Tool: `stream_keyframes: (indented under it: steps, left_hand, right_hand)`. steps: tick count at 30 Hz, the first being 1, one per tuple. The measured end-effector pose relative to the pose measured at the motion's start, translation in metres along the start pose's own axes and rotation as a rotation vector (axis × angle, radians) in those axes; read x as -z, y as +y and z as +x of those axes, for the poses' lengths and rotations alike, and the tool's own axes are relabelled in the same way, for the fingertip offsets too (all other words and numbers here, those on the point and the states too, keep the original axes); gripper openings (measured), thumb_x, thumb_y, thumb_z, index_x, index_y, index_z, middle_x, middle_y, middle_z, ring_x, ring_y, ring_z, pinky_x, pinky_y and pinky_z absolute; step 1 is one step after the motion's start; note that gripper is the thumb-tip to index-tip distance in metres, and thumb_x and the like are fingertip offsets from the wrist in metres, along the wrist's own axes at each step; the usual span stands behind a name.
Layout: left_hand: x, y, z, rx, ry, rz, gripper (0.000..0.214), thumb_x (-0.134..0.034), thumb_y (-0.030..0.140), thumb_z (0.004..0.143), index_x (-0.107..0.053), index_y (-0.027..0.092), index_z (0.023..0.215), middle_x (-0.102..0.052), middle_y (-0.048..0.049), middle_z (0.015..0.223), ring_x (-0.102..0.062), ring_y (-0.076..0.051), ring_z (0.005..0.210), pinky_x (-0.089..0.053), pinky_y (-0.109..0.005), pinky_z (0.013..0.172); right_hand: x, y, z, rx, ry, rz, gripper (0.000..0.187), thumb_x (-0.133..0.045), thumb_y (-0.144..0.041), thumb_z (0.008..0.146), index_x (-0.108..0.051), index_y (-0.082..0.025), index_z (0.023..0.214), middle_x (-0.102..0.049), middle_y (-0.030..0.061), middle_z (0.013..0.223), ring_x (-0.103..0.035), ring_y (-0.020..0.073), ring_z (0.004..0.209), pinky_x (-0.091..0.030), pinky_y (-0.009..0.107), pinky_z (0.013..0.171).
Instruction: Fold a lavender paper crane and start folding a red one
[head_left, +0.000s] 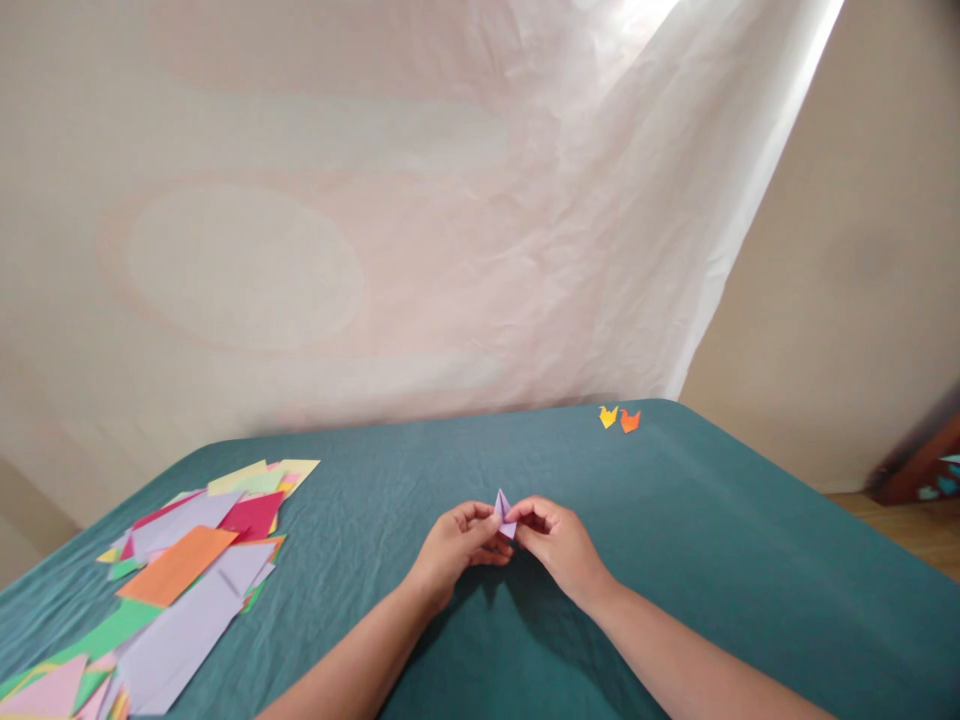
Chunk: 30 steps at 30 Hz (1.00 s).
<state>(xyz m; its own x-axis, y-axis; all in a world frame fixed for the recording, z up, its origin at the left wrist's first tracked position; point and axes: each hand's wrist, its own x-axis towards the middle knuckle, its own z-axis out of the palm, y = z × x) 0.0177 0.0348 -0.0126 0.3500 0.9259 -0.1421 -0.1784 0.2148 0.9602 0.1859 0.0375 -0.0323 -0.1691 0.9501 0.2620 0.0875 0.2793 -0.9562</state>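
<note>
A small piece of folded lilac paper (pixel 505 512) is pinched between my two hands, a little above the middle of the table, with its narrow point facing up and away from me. My left hand (pixel 463 540) grips its left side between thumb and fingers. On the right edge, the thumb and forefinger of my right hand (pixel 556 545) are closed on the paper. My fingertips hide part of the folds. Farther off lie a yellow folded paper bird (pixel 608 417) and an orange folded paper bird (pixel 630 422), side by side.
A teal cloth (pixel 360 600) covers the table. Along its left side spreads a loose heap of coloured paper sheets (pixel 176 565). A pale sheet of fabric or plastic (pixel 450 250) hangs behind the far edge. At the far right stands a brown wooden object (pixel 919 470) on the floor.
</note>
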Motion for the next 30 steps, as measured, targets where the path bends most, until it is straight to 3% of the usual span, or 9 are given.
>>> stream_keyframes:
  steps: [8, 16, 25, 30]
  left_hand:
    - [0.0053, -0.0053, 0.0062, -0.045, 0.128, 0.155, 0.028, -0.071, 0.039, 0.070, -0.062, 0.013, 0.074, -0.067, -0.0035, 0.066, -0.064, -0.014, 0.059, -0.053, -0.027, 0.061]
    - [-0.0010, -0.0033, 0.0022, -0.204, 0.146, 0.401, 0.020, -0.064, 0.034, 0.076, -0.066, 0.015, 0.074, -0.068, -0.0026, 0.064, -0.062, -0.014, 0.058, -0.049, -0.023, 0.058]
    - [0.0050, -0.0077, 0.0059, -0.165, 0.155, 0.520, 0.030, -0.057, 0.043, 0.079, -0.066, 0.015, 0.074, -0.068, -0.0035, 0.062, -0.063, -0.015, 0.056, -0.048, -0.023, 0.055]
    - [0.0016, -0.0037, 0.0028, -0.216, 0.163, 0.566, 0.028, -0.055, 0.040, 0.081, -0.065, 0.016, 0.071, -0.067, -0.0023, 0.060, -0.061, -0.015, 0.054, -0.048, -0.023, 0.055]
  right_hand:
    - [0.0021, -0.0048, -0.0015, -0.085, -0.046, 0.069, 0.025, -0.050, -0.035, 0.085, -0.062, -0.020, 0.102, -0.065, 0.0023, 0.080, -0.060, 0.0169, 0.073, -0.046, 0.024, 0.057]
    - [0.0022, -0.0004, -0.0009, -0.067, -0.069, -0.102, 0.027, -0.055, -0.040, 0.084, -0.068, -0.016, 0.085, -0.068, 0.0032, 0.074, -0.058, 0.0145, 0.064, -0.043, 0.023, 0.059]
    - [0.0019, 0.0004, -0.0003, -0.063, -0.028, -0.179, 0.029, -0.056, -0.042, 0.082, -0.070, -0.017, 0.077, -0.064, 0.0001, 0.064, -0.055, 0.0140, 0.059, -0.039, 0.022, 0.056]
    - [0.0015, -0.0008, 0.0002, -0.061, -0.036, -0.197, 0.028, -0.056, -0.040, 0.083, -0.070, -0.017, 0.076, -0.064, 0.0006, 0.065, -0.055, 0.0143, 0.060, -0.038, 0.022, 0.056]
